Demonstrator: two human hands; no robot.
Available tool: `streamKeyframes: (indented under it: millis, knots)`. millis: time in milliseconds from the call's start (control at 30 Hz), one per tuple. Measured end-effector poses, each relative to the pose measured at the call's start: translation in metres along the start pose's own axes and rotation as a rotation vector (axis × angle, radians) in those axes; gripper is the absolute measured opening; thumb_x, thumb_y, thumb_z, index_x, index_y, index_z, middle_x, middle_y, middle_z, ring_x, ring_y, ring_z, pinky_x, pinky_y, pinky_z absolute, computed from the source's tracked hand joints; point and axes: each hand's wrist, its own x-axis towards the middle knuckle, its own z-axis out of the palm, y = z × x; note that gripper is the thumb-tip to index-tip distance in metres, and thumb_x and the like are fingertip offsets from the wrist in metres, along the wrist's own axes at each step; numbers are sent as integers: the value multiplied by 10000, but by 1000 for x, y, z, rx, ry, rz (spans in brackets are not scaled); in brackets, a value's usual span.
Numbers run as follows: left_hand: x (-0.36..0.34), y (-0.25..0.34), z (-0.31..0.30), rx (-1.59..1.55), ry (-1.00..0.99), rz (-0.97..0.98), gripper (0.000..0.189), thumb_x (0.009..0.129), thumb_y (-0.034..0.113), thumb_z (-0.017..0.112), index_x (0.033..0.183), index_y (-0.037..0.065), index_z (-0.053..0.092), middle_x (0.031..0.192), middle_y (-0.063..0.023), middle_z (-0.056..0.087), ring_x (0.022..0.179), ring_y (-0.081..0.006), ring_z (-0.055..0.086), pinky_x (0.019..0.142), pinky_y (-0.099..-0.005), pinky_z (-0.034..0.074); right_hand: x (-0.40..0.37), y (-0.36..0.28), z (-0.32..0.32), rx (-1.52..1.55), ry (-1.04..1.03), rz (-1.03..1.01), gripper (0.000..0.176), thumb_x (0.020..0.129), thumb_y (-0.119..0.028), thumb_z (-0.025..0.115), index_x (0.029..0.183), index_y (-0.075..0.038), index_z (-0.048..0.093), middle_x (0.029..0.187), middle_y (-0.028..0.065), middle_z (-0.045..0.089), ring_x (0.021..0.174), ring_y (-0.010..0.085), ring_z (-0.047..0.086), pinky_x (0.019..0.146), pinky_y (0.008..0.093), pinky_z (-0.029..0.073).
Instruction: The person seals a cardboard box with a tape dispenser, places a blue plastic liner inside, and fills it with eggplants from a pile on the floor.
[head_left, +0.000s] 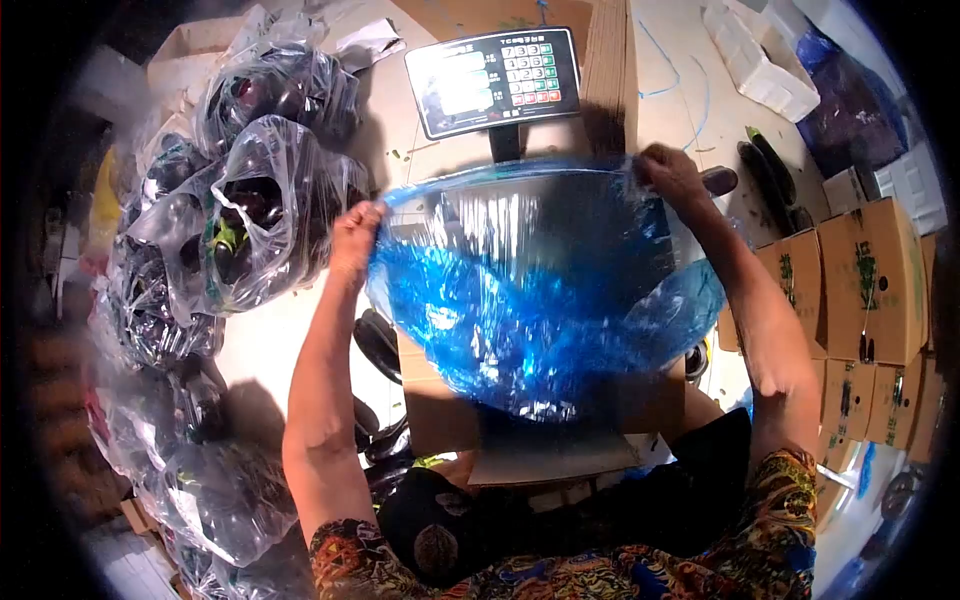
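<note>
left hand (355, 235): fingers closed tight on the left edge of the blue plastic bag (530, 300).
right hand (670, 175): fingers pinched shut on the bag's right edge, a little farther off.
blue plastic bag: stretched wide between both hands, hanging over the cardboard box (540, 440) near the person.
scale (495, 80): just beyond the bag, keypad facing the person.
left side: clear bags of aubergines (250, 210), heaped.
right side: stacked cartons (870, 280); loose aubergines (770, 170) farther off.
</note>
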Motion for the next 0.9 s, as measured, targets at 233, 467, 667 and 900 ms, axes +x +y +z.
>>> streamKeyframes:
  millis: [233,467,667,900]
  knots:
    - [-79,-99,-29,94,-258,-299,123,872,25,575,960,20,661,855,6,634,741,-94,552,646,-254,470,-38,95,-18,234,-340,-54,221,900,-177,566,1004,-10,665,938,117,678,848,219,631,768,306,484]
    - [-128,-58,-77,242,89,-252,333,857,106,626,1171,2,586,1020,-110,643,854,-185,610,781,-303,503,-127,50,-68,173,-154,63,226,939,-153,545,1054,28,614,973,110,669,847,177,585,768,283,468]
    - [-175,103,2,411,38,374,504,779,97,693,1252,61,522,1203,-96,532,1051,-243,542,866,-377,468,-180,-26,-78,80,51,54,255,953,-211,537,1105,-17,603,951,117,666,819,149,592,744,290,475]
    - [-161,102,61,930,-483,834,281,746,104,702,1008,62,612,1070,-108,566,1059,-303,515,890,-422,390,-188,-22,-68,12,-228,26,341,971,-284,468,1146,-19,592,1018,155,655,895,246,625,778,339,487]
